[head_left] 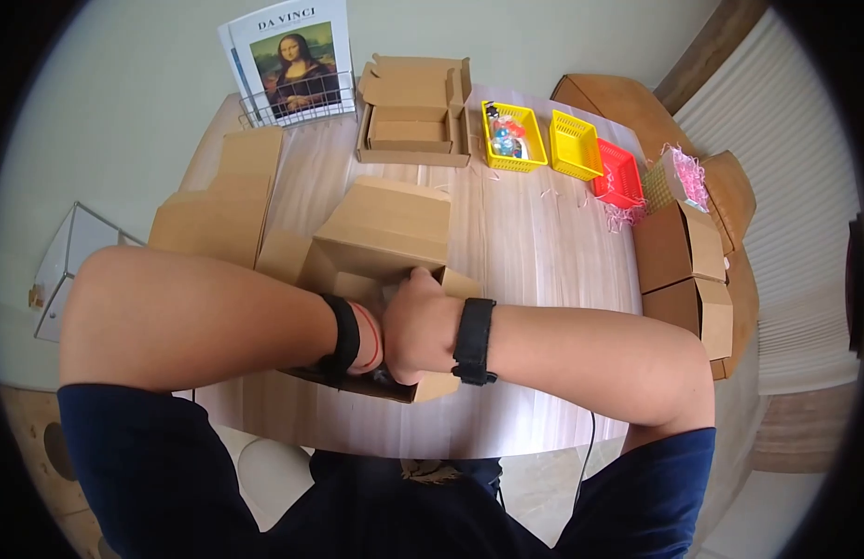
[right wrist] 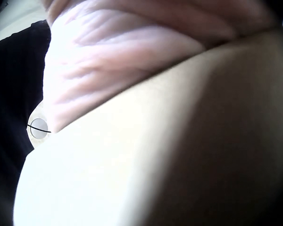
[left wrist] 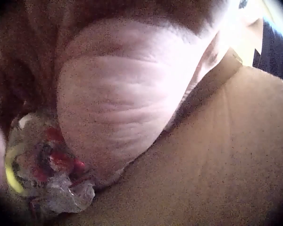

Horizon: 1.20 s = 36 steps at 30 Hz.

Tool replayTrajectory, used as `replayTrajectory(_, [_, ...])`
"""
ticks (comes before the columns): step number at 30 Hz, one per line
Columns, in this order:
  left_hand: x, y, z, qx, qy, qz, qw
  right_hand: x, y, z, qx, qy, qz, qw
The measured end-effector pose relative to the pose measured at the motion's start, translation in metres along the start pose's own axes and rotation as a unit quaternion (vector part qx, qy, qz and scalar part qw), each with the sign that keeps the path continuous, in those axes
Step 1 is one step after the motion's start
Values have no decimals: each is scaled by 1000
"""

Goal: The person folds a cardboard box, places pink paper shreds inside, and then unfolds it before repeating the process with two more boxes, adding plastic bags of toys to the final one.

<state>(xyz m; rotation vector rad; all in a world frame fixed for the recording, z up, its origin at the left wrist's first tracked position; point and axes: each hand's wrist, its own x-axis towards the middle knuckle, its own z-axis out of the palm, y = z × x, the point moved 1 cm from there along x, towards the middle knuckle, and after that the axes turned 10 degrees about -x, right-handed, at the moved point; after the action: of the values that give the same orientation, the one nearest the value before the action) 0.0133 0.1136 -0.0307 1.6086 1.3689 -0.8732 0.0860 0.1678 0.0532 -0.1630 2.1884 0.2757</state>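
An open cardboard box [head_left: 381, 216] stands near the table's front edge, lid flap raised at the back. Both hands reach inside it. My right hand [head_left: 421, 321] lies over its right part with the back of the hand up, fingers mostly hidden. My left hand [left wrist: 113, 94] is down in the box, hidden past the wrist in the head view. Beside its palm in the left wrist view is a clear plastic-wrapped bundle [left wrist: 61, 174] with red and yellow parts; whether fingers grip it cannot be seen. The right wrist view shows the right hand's palm [right wrist: 122, 56] against a pale surface.
Behind are another open box [head_left: 413, 156], yellow baskets [head_left: 514, 163] [head_left: 576, 168], one holding wrapped items, and a red basket [head_left: 618, 177]. Brown boxes [head_left: 663, 250] stand at the right edge. Flat cardboard [head_left: 208, 219] and a wire rack with a book [head_left: 301, 70] are at left.
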Motion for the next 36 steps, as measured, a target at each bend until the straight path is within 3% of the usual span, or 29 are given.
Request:
replayTrajectory(11, [13,-13,10,2,39,9,999,0,3,4,8,-19,-5,1000])
replayTrajectory(14, [17,-22,14,6,63,15,998,10,3,11,-5,-14,-39,999])
replayTrajectory(16, [19,-25,15,9,74,19,997,23,-1,13,-3,7,-5,1000])
replayTrajectory(24, [22,-36,17,12,118,33,992,30,4,15,29,-2,-3,1000])
replayTrajectory(26, [19,-34,12,19,115,32,993,40,7,23,57,-5,4,998])
replayTrajectory(29, [8,-22,-5,70,33,-4,997,22,8,20,67,38,9,997])
replayTrajectory(35, [-6,-23,-19,39,33,152,987,-10,9,22,130,129,40,982])
replayTrajectory(36, [-9,-21,-22,34,30,139,989,-10,9,23,137,130,44,981])
